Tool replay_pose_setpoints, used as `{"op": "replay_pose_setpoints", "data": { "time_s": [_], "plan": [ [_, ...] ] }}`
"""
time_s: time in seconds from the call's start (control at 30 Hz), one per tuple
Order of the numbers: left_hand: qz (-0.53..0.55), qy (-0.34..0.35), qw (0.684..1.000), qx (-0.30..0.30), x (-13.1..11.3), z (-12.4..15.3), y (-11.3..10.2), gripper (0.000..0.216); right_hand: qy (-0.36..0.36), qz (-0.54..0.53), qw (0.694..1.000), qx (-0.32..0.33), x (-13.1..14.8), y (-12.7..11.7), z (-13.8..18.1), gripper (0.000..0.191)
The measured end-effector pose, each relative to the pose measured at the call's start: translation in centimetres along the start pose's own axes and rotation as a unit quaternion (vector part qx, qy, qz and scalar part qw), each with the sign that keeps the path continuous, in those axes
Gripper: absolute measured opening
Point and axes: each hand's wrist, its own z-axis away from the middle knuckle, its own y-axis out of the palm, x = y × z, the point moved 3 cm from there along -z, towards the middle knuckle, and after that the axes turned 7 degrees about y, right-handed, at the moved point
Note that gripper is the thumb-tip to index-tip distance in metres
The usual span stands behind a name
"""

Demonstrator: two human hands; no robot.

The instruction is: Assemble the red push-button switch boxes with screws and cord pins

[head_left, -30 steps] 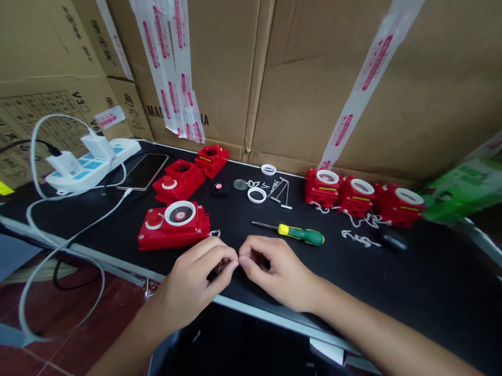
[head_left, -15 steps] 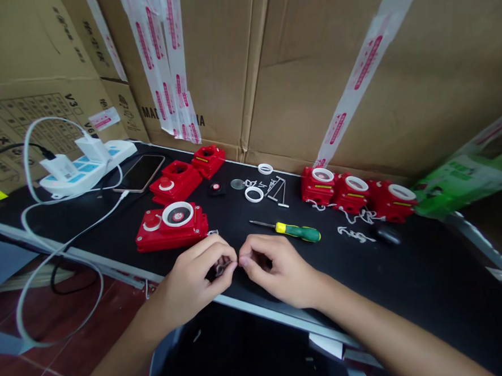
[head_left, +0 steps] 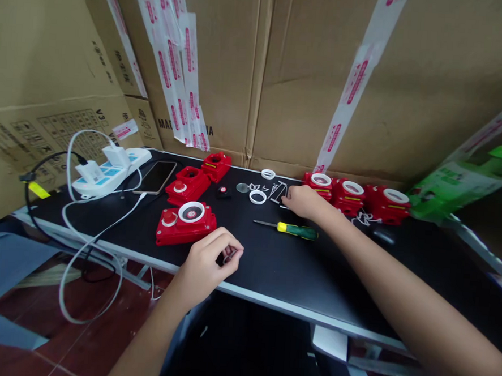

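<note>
My left hand (head_left: pixel 212 262) is closed near the table's front edge, fingertips pinched together. A small dark, shiny thing shows inside its curled fingers, too hidden to name. Just left of it lies a red box (head_left: pixel 187 226) with a red button and a white ring around a dark round window. Reaching to the back, my right hand (head_left: pixel 303 202) has its fingertips together at the T-shaped metal rods (head_left: pixel 278 191), pinching at one of them. A white ring (head_left: pixel 258 197), a clear disc (head_left: pixel 242 187) and small screws (head_left: pixel 264 189) lie left of these rods.
A green and yellow screwdriver (head_left: pixel 297 231) lies in front of the rods. Red boxes with white rings (head_left: pixel 350 197) stand at the right, open red boxes (head_left: pixel 187 184) at the left. A phone (head_left: pixel 158 178) and power strip (head_left: pixel 111 174) are farther left; cardboard (head_left: pixel 224 67) stands behind.
My right hand has left my left hand's fingertips and moved back and right to the metal rods. My left hand stays closed near the front edge. The view has shifted slightly.
</note>
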Motion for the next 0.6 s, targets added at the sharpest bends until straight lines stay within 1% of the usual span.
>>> {"op": "replay_pose_setpoints", "data": {
  "time_s": [0.1,0.17,0.3,0.37,0.47,0.53,0.6],
  "plan": [
    [0.003,0.009,1.0,-0.005,0.1,0.0,0.0,0.012,0.034,-0.004,0.997,0.069,0.6,-0.2,-1.1,0.039],
    [0.002,0.014,1.0,-0.012,0.2,0.1,0.0,0.013,0.056,-0.015,0.993,0.103,0.8,-0.2,-1.4,0.039],
    [-0.005,0.024,0.999,-0.027,0.1,0.2,0.0,0.015,0.082,-0.037,0.987,0.131,0.7,0.1,-1.2,0.038],
    [-0.009,0.028,0.999,-0.029,0.1,0.3,0.0,0.015,0.085,-0.046,0.987,0.127,0.4,0.2,-0.9,0.037],
    [-0.017,0.026,0.999,-0.032,0.1,0.4,0.1,0.017,0.069,-0.055,0.991,0.097,-0.1,0.0,-0.3,0.033],
    [-0.019,0.023,0.999,-0.032,0.2,0.4,0.1,0.018,0.041,-0.062,0.996,0.057,-0.4,-0.2,0.4,0.027],
    [-0.02,0.016,0.999,-0.026,0.2,0.4,0.2,0.019,0.001,-0.072,0.997,-0.004,-0.5,-0.5,1.3,0.023]
  ]
}}
